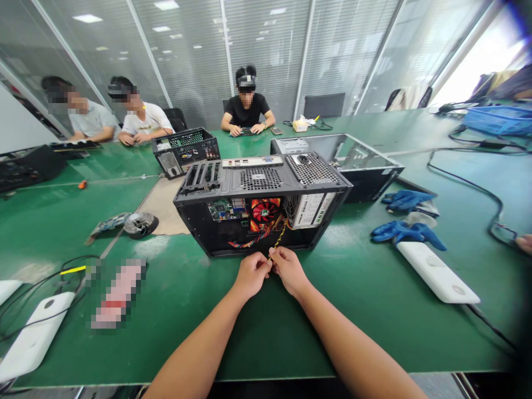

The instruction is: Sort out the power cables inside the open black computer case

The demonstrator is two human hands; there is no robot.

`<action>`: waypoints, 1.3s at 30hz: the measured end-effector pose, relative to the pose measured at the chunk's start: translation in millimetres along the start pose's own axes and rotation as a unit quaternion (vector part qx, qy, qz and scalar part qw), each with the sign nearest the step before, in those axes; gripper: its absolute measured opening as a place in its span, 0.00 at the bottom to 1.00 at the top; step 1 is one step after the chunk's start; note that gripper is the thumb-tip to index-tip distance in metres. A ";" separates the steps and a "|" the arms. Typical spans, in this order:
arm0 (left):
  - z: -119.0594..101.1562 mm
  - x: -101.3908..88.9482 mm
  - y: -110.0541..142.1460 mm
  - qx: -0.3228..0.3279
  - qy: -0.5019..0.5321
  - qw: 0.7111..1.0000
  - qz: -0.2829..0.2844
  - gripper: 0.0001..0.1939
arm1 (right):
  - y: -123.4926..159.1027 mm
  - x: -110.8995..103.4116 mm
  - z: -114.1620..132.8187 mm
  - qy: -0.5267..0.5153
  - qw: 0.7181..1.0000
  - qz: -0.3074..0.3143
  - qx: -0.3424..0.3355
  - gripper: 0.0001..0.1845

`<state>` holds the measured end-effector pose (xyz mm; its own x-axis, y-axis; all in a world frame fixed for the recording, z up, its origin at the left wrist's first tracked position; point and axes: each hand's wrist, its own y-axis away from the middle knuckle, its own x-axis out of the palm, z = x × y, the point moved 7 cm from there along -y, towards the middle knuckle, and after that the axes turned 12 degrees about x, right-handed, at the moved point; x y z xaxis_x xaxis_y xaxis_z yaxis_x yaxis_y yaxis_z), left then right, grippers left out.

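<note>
An open black computer case (233, 180) stands on the green table, its open side facing me. Inside it show a red fan (265, 211), a green circuit board (224, 209) and a power supply (312, 210) with a white label. From the power supply a yellow-and-black cable (281, 235) runs down and out to my hands. My left hand (252, 272) and my right hand (287, 269) meet in front of the case, both pinching this cable near its end. Fingers cover the cable's tip. Multicoloured wires (251, 241) lie in the case, left of the cable.
Behind stand another open case (369, 185) and a smaller one (187, 149). Blue gloves (405, 230) and a white power bank (438, 271) lie right; another white power bank (39, 335) with cables lies left, near a blurred pink item (120, 293). Several people sit across the table.
</note>
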<state>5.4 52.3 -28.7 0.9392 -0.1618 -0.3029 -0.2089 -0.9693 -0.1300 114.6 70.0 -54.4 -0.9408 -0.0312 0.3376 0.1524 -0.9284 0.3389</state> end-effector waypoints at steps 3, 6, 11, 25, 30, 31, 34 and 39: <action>5.4 2.4 0.0 -0.037 0.074 0.997 -0.001 0.10 | 0.9 0.7 0.9 0.002 1.000 0.003 0.002 0.25; 5.8 3.6 0.6 -0.048 0.106 0.993 -0.002 0.10 | 1.1 1.5 1.1 -0.003 1.000 0.007 0.005 0.24; -3.7 -3.1 0.9 0.012 -0.016 1.000 -0.013 0.09 | 0.7 1.2 1.4 -0.012 1.000 -0.001 0.009 0.26; 5.4 2.0 -0.2 -0.038 0.084 0.996 -0.007 0.10 | 0.2 0.3 -0.4 -0.003 1.000 0.004 0.004 0.24; 1.8 5.6 1.2 -0.070 0.169 0.983 -0.013 0.11 | 0.9 -0.1 0.4 0.003 1.000 -0.001 0.005 0.23; 1.7 6.5 1.4 -0.076 0.183 0.980 -0.011 0.12 | 1.0 -0.1 0.4 0.001 1.000 -0.001 0.006 0.23; 3.1 8.5 1.7 -0.087 0.209 0.974 -0.006 0.13 | 1.1 0.2 0.2 -0.002 1.000 0.002 0.011 0.23; 5.2 5.3 1.2 -0.058 0.149 0.987 -0.009 0.12 | 1.1 0.9 1.2 -0.012 1.000 0.004 0.012 0.24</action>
<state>8.7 51.2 -35.3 0.9845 -0.1750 -0.0073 -0.1751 -0.9844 -0.0183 114.3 69.4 -52.7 -0.9317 -0.0299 0.3621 0.1684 -0.9187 0.3573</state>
